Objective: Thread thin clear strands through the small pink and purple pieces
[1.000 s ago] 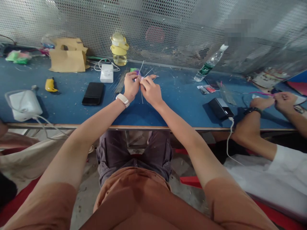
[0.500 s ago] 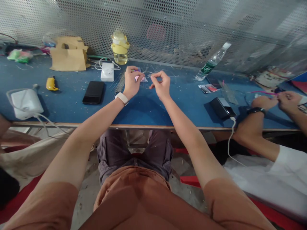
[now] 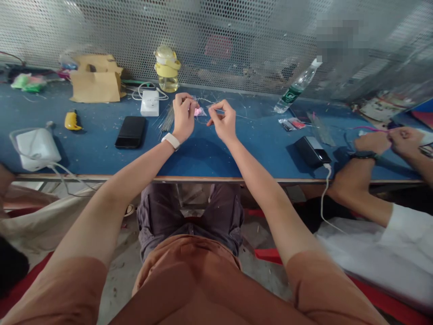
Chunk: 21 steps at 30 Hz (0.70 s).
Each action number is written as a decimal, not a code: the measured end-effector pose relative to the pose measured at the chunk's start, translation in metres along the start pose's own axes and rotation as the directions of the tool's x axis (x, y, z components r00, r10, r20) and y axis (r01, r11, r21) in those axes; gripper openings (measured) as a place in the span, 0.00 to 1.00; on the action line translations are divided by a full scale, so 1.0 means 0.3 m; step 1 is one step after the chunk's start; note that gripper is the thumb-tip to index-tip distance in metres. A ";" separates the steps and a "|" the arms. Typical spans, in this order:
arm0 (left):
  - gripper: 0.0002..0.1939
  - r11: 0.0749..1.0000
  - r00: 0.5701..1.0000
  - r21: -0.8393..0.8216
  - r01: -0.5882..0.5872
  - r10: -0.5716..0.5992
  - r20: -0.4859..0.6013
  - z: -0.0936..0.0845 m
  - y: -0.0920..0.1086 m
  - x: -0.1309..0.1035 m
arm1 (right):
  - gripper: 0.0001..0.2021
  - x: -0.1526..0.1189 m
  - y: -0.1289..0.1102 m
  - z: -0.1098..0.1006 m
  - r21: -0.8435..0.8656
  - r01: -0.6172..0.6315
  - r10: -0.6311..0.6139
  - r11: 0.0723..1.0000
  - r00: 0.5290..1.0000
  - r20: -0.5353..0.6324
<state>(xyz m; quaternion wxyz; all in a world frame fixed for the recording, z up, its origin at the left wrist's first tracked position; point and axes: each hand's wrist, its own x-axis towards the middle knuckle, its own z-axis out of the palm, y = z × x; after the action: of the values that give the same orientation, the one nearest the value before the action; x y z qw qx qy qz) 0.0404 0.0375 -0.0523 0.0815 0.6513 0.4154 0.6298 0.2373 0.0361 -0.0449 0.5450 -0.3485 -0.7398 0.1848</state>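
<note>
My left hand (image 3: 183, 118), with a white band at the wrist, is closed with its fingertips pinched together over the blue table (image 3: 209, 158). Opposite it, my right hand (image 3: 223, 121) pinches thumb against forefinger. A thin pale wire (image 3: 204, 99) arcs between the two hands, and fine strands trail off to the right. Just behind my left fingers lies a small clear bag with something pink (image 3: 199, 111) in it. A bundle of thin wires (image 3: 167, 120) rests left of my left hand. The exact grip points are too small to make out.
Left of my hands are a black phone (image 3: 131, 132), a white charger (image 3: 149, 104), a yellow-topped bottle (image 3: 167, 70) and a yellow cutter (image 3: 72, 121). On the right are a water bottle (image 3: 294, 90) and a power bank (image 3: 313, 152). A co-worker's hands (image 3: 389, 141) work beyond.
My left fingers have curled in and lifted slightly, drawing a little away from the right hand's fingertips. Both hands stay over the same spot, and the view has shifted slightly.
</note>
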 end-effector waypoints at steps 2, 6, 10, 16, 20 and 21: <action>0.28 1.000 0.999 0.004 -0.025 0.025 -0.029 0.006 0.004 -0.001 | 0.37 -0.002 -0.005 0.006 0.009 0.004 -0.004 1.000 1.000 -0.005; 0.26 0.999 0.998 -0.019 0.032 -0.033 -0.056 0.010 0.001 0.005 | 0.37 -0.009 -0.026 0.016 0.027 -0.017 0.017 0.999 1.000 -0.017; 0.25 0.996 0.994 -0.031 0.082 -0.084 -0.064 0.011 -0.018 0.013 | 0.35 -0.014 -0.036 0.019 0.000 -0.006 0.006 1.000 1.000 -0.005; 0.20 0.997 0.993 0.015 0.082 -0.080 -0.083 0.015 -0.029 0.017 | 0.34 -0.021 -0.004 0.021 -0.067 0.041 -0.046 0.997 0.996 -0.072; 0.12 0.997 0.992 0.032 0.075 -0.071 -0.104 0.005 -0.026 0.016 | 0.30 -0.028 -0.009 0.014 -0.190 0.071 -0.089 0.979 0.992 -0.085; 0.09 0.996 0.992 0.037 0.078 -0.074 -0.099 0.004 -0.025 0.015 | 0.29 -0.031 -0.019 0.012 -0.228 0.085 -0.104 0.970 0.992 -0.073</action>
<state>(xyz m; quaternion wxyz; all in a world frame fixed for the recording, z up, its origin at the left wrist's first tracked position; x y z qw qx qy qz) 0.0376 0.0456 -0.0539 0.0718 0.6051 0.4563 0.6485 0.2335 0.0260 -0.0487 0.5413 -0.3797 -0.7479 0.0592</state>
